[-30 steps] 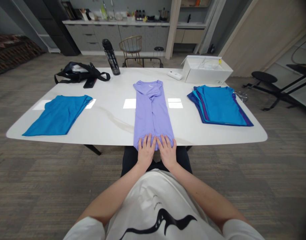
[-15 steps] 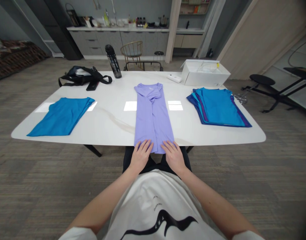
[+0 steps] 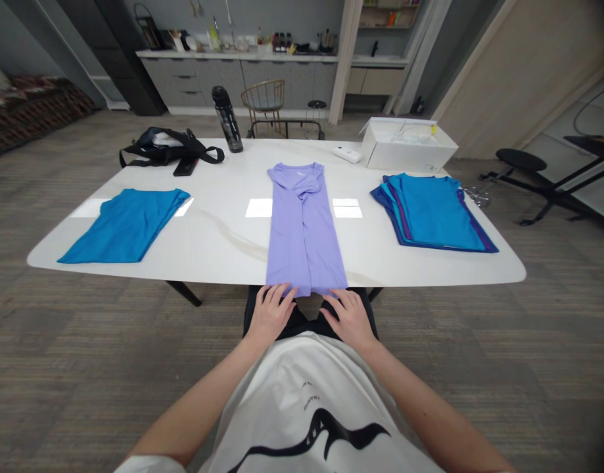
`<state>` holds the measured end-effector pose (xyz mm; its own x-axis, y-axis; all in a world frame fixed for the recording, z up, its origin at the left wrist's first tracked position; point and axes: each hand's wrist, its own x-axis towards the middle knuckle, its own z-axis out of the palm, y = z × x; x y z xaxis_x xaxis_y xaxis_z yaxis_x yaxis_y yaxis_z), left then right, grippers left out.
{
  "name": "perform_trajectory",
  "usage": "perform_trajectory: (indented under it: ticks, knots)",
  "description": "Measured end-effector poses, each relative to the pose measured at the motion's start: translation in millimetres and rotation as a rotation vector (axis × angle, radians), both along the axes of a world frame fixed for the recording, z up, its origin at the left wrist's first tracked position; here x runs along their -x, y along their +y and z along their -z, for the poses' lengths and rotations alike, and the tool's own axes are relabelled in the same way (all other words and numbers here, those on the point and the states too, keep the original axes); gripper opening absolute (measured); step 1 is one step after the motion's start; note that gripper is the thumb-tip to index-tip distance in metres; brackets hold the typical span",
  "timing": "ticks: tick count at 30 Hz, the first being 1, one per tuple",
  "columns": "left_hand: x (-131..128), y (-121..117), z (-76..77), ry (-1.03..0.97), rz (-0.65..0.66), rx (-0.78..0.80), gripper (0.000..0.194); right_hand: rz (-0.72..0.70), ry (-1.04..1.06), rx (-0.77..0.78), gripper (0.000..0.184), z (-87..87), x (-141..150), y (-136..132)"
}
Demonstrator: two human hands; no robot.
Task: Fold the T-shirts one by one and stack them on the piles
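Note:
A lavender shirt [image 3: 306, 230] lies lengthwise on the white table, its sides folded in to a long strip. Its neckline faces the far side, and its hem hangs slightly over the near edge. My left hand [image 3: 271, 314] rests its spread fingertips on the hem's left corner. At the right corner, the fingers of my right hand [image 3: 349, 316] touch the hem, the thumb apart from them. Neither hand is closed round the cloth as far as I can see. A folded blue shirt [image 3: 129, 226] lies to the left, and a stack of folded blue and purple shirts [image 3: 432, 210] to the right.
The white table [image 3: 217, 256] has rounded corners. Along its far side are a black bag [image 3: 158, 148], a phone [image 3: 185, 166], a dark bottle [image 3: 227, 121], a small white device [image 3: 348, 154] and an open white box [image 3: 405, 148]. Chairs and a kitchen counter stand beyond.
Both hands have drawn back toward my body, from lying on the lavender shirt's lower part to its hem. The right thumb has spread away from the fingers. The view has shifted slightly.

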<state>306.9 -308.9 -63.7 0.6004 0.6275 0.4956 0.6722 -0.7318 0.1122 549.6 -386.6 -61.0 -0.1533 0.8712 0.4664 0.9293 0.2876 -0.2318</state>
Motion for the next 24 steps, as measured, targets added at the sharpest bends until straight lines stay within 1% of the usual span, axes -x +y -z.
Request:
perform_trajectory:
  ticks: [3, 5, 7, 10, 13, 15, 18, 19, 21, 23, 24]
  knots:
    - [3, 0, 9.1, 0.015, -0.022, 0.007, 0.040, 0.082, 0.016, -0.016, 0.025, 5.9, 0, 0]
    - [3, 3, 12.9, 0.039, -0.017, 0.012, 0.044, 0.128, -0.022, -0.013, 0.026, 4.9, 0, 4]
    - [2, 8, 12.8, 0.048, 0.006, 0.025, 0.045, 0.138, -0.059, 0.003, 0.027, 1.1, 2, 12]
    - [-3, 16, 3.8, 0.040, 0.050, 0.072, 0.043, 0.108, -0.072, 0.030, 0.029, -6.6, 2, 24]
    - [-8, 27, -12.4, 0.028, 0.077, 0.117, 0.048, 0.108, -0.059, 0.059, 0.032, -16.2, 0, 33]
    - [-13, 41, -23.2, 0.022, 0.066, 0.140, 0.045, 0.103, -0.043, 0.081, 0.033, -23.8, -4, 41]
    - [-23, 72, -34.4, 0.019, 0.009, 0.164, 0.046, 0.025, -0.025, 0.106, 0.033, -33.6, -10, 61]
    - [-27, 83, -36.3, 0.030, -0.003, 0.173, 0.048, -0.011, -0.026, 0.116, 0.034, -35.6, -12, 70]
    - [-35, 101, -37.3, 0.080, 0.016, 0.192, 0.054, -0.067, -0.041, 0.151, 0.038, -37.0, -14, 87]
    - [-40, 111, -35.7, 0.144, 0.074, 0.208, 0.056, -0.098, -0.061, 0.190, 0.043, -35.9, -15, 99]
    - [-41, 111, -34.5, 0.166, 0.100, 0.210, 0.054, -0.110, -0.067, 0.198, 0.043, -34.9, -15, 101]
